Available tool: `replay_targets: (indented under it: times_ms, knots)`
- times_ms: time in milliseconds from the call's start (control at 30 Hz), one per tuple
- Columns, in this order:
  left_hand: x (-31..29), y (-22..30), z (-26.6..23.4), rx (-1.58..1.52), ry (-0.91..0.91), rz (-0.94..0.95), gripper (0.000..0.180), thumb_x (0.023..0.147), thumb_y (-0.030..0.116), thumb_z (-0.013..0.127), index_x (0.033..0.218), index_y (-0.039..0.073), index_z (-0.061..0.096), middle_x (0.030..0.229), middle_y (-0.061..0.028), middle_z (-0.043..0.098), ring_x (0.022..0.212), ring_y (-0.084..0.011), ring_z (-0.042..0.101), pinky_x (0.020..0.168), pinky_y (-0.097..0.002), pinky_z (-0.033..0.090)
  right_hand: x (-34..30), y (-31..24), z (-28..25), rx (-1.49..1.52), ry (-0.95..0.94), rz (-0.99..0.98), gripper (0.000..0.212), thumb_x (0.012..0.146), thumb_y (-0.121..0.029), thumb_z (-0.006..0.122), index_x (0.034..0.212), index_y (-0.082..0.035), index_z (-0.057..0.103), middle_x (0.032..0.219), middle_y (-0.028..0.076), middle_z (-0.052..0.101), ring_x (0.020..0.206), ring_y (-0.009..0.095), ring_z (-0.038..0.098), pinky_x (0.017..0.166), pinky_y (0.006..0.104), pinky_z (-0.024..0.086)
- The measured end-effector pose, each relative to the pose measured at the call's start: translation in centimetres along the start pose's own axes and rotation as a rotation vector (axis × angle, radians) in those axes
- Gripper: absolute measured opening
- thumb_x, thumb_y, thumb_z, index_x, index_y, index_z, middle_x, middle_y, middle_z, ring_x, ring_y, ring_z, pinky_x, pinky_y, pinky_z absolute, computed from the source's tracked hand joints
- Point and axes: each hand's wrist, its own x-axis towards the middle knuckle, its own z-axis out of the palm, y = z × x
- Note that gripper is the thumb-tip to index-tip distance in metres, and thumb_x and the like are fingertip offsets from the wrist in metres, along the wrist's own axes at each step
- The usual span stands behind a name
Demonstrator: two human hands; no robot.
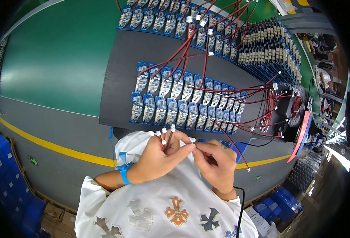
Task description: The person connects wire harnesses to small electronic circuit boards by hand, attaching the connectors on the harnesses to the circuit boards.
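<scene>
My left hand point(159, 156) grips a small bundle of red and black wires point(165, 137) whose white plug connectors stick up above the fingers. My right hand point(216, 160) pinches one white connector end right beside the left thumb, with a red wire trailing down to the right. A blue strap point(124, 168) circles my left wrist. Just beyond the hands, on a dark board point(119, 79), lie two rows of small blue circuit boards point(183, 105), several with red wires plugged in.
More rows of blue circuit boards point(163, 20) and stacked ones point(270, 47) fill the far and right side of the bench. A green mat point(60, 55) lies at left. Blue crates point(8, 178) stand on the floor, with a yellow line point(44, 142) beside them.
</scene>
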Motion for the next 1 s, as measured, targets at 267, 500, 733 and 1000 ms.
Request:
replay_targets:
  times_ms: [267, 500, 733, 1000]
  knots:
    - [-0.4, -1.5, -0.8, -0.019, 0.055, -0.032, 0.008, 0.088, 0.008, 0.062, 0.089, 0.002, 0.057, 0.059, 0.0100, 0.033, 0.054, -0.0003, 0.027, 0.049, -0.0209, 0.022, 1.2, 1.4, -0.3, -0.292, -0.024, -0.319, 0.024, 0.062, 0.007, 0.072, 0.082, -0.003, 0.062, 0.076, 0.006, 0.060, 0.061, 0.020, 0.054, 0.050, 0.0287, 0.040]
    - [-0.3, -1.5, -1.1, -0.026, 0.077, -0.024, 0.007, 0.089, 0.009, 0.060, 0.088, 0.003, 0.058, 0.059, 0.0111, 0.032, 0.054, 0.0000, 0.027, 0.048, -0.0213, 0.022, 4.0, 2.7, -1.5, -0.739, -0.106, -0.260, 0.014, 0.071, -0.003, 0.065, 0.083, -0.005, 0.059, 0.078, 0.006, 0.051, 0.075, 0.024, 0.049, 0.066, 0.0371, 0.038]
    - [-0.4, -1.5, -1.3, -0.026, 0.040, -0.032, 0.007, 0.089, 0.010, 0.060, 0.088, 0.003, 0.058, 0.059, 0.0104, 0.031, 0.054, -0.0004, 0.027, 0.048, -0.0218, 0.022, 4.7, 2.7, -1.5, -0.801, -0.133, -0.234, 0.013, 0.070, -0.002, 0.067, 0.082, -0.003, 0.062, 0.076, 0.005, 0.054, 0.072, 0.024, 0.050, 0.064, 0.0356, 0.038]
    - [-0.2, -1.5, -1.2, -0.062, 0.028, -0.032, 0.008, 0.090, 0.010, 0.059, 0.089, 0.003, 0.057, 0.057, 0.0101, 0.032, 0.052, -0.0007, 0.027, 0.048, -0.0225, 0.022, 5.1, 2.3, -1.5, -0.902, -0.276, -0.266, 0.014, 0.067, 0.000, 0.063, 0.080, -0.002, 0.058, 0.076, 0.008, 0.051, 0.073, 0.025, 0.049, 0.067, 0.0359, 0.041]
